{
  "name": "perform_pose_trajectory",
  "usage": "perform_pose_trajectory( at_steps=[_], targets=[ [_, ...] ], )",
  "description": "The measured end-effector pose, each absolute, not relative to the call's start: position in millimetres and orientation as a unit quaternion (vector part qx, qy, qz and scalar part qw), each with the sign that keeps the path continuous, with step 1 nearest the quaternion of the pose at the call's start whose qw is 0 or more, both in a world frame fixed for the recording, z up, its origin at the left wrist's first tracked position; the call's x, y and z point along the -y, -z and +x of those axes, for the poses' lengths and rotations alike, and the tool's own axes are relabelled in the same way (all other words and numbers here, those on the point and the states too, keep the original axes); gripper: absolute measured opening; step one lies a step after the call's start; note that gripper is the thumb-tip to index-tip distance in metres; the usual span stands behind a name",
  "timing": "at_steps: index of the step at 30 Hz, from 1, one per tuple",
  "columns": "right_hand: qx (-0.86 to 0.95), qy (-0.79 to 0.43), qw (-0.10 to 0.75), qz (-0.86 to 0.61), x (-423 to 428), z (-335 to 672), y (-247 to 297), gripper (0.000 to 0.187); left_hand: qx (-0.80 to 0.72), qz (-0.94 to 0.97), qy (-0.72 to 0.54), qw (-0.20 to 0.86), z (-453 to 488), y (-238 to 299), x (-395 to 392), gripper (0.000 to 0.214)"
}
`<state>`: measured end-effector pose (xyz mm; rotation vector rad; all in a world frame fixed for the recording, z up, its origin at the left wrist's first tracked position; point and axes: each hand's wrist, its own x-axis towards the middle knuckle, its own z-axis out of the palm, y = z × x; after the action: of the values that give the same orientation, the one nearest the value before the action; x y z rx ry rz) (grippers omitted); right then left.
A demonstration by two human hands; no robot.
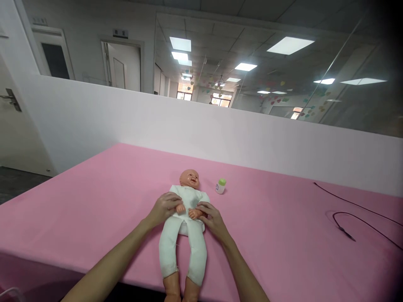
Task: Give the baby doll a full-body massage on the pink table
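1. On my feed, the far end of the room is a tall glass partition [267,71], its smooth pane mirroring flat ceiling lights and paper hearts.
2. Below that runs a white wall [195,130], plain and matte, and a door [15,113] with a metal lever stands at far left.
3. The tabletop [270,235] fills the lower view, covered in soft, matte pink material that folds down over the near edge.
4. The doll [189,218] lies on its back near the tabletop's near edge, with its legs toward me. It has a glossy, molded vinyl head and feet, and a stuffed body in white cloth with wrinkled, frayed seams.
5. My view shows both hands on the doll's chest, one at each side. The left hand [164,208] is curved over the doll's right side, and the right hand [210,219] lies across its left side and small vinyl arm. Neither is pinching, but I can't tell whether they are gripping or just resting.
6. A thin black cord [357,204] curves across the tabletop at right, well apart from the hands.
7. A small plastic bottle [221,186] with a rounded green cap stands upright just beside the doll's head.
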<state>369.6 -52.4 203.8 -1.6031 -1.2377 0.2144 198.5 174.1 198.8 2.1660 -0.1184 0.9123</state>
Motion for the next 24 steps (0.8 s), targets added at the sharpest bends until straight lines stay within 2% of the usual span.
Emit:
perform_pose_trajectory(
  at_steps=[3, 5, 8, 12, 15, 17, 20, 22, 24],
  targets=[
    [0.541, -0.098, 0.496, -0.672, 51.8, 366.1, -202.7, 0.024, 0.082, 0.884, -0.321, 0.330, 200.3, -194.0, -173.0, 0.023],
    [0.521, -0.098, 0.519, -0.671, 50.2, 367.7, -202.5, 0.025, 0.069, 0.873, -0.334, 0.348, 200.7, -194.1, -174.2, 0.021],
    [0.422, -0.074, 0.617, -0.660, 48.4, 379.5, -199.6, 0.033, -0.019, 0.801, -0.400, 0.444, 201.0, -196.5, -178.9, 0.017],
    [0.183, -0.023, 0.770, -0.610, 55.6, 417.1, -181.9, 0.043, -0.237, 0.589, -0.507, 0.584, 201.4, -192.8, -201.0, 0.022],
    [0.086, -0.014, 0.820, -0.565, 65.1, 445.6, -165.5, 0.040, -0.357, 0.402, -0.521, 0.663, 199.8, -184.8, -223.9, 0.021],
    [0.079, -0.026, 0.831, -0.550, 68.2, 453.4, -162.1, 0.041, -0.379, 0.332, -0.509, 0.698, 198.2, -182.4, -233.4, 0.020],
    [0.111, -0.034, 0.829, -0.547, 65.4, 443.2, -172.3, 0.048, -0.333, 0.387, -0.514, 0.690, 196.3, -189.8, -230.9, 0.026],
    [0.171, -0.034, 0.807, -0.565, 60.4, 426.4, -184.5, 0.050, -0.269, 0.496, -0.515, 0.646, 195.3, -199.1, -218.7, 0.031],
    [0.258, -0.044, 0.764, -0.590, 55.4, 407.6, -195.0, 0.045, -0.181, 0.621, -0.490, 0.585, 194.8, -206.5, -202.5, 0.027]
  ],
)
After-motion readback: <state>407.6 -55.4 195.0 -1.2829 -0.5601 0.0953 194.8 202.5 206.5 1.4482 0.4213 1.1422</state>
